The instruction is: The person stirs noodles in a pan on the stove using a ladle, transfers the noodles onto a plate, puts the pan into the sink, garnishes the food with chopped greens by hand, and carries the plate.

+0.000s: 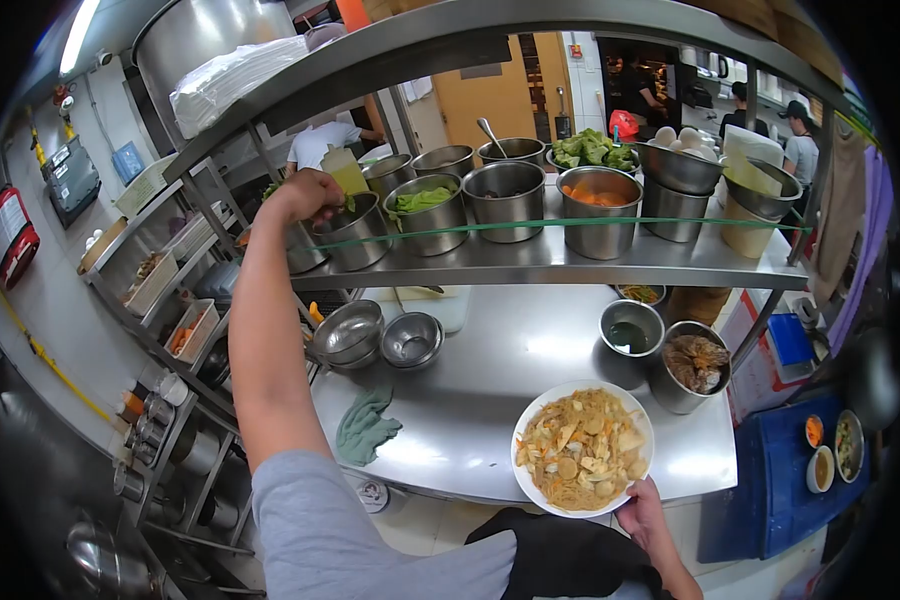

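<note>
My left hand (312, 197) reaches up to the steel shelf, its fingers closed together just over the rim of a metal pot (355, 240). A bit of green shows by the fingertips, too small to name. My right hand (644, 508) grips the near right edge of a white plate (522, 472) at the front of the steel counter. Heaped on the plate are stir-fried noodles (585, 450) with pale slices and orange shreds. Next to the left hand's pot is another pot holding green leafy vegetables (425, 199).
Several metal pots line the shelf (530, 265), with a green cord (510, 225) strung before them. On the counter (490, 350) are metal bowls (348, 333), a green cloth (367, 425) and a pot with a brown bundle (695, 362). A blue bin (770, 500) stands right.
</note>
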Available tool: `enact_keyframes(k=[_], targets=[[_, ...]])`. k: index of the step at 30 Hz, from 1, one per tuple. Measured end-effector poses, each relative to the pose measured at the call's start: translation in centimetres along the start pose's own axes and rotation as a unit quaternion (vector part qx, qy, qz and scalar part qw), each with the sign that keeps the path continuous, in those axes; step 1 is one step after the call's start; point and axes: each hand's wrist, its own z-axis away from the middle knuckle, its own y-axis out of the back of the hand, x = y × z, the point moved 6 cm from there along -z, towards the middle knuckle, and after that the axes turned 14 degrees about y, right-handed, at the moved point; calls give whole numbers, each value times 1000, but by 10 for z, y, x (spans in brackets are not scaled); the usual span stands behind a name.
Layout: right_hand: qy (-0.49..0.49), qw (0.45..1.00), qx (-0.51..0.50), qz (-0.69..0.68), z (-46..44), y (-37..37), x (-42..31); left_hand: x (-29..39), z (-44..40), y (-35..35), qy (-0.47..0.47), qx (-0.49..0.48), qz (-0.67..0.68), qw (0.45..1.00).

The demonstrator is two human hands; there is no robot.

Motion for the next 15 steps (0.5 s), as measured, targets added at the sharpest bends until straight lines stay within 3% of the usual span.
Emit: enact_keyframes(k=[5,8,11,13,15], targets=[[-9,1000,30,-5,-5,23,25,20,41,8,-118,32,146,982],[-19,997,69,-2,-8,45,46,43,95,-31,-174,14,205,963],[-16,999,41,-2,-12,57,68,41,132,-121,-174,-37,200,964],[-19,998,50,-23,-22,63,86,38,161,-221,-137,-112,205,963],[-35,997,60,-22,-20,67,87,39,187,-306,-167,-181,88,965]])
